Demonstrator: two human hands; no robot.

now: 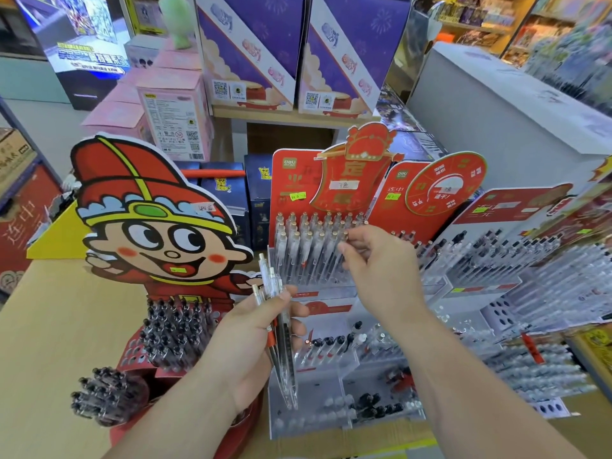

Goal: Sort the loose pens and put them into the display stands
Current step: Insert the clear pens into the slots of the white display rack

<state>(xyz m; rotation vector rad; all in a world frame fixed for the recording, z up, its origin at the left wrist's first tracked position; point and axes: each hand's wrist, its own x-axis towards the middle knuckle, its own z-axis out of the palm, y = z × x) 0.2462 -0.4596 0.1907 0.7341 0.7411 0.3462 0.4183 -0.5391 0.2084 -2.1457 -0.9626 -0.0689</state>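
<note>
A shop's wooden counter (59,326) is crowded with pen displays. The left hand (251,342) grips a bunch of clear pens (287,369), points down, just in front of the red-backed stand (291,183). The right hand (374,263) pinches the gold top of one pen (345,234) standing in that stand's front row. These pens look light, stiff and smooth, so they probably slip easily. They are best held near the clicker end and fed in one at a time.

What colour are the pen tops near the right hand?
The pen tops are gold; head view shows them.
</note>
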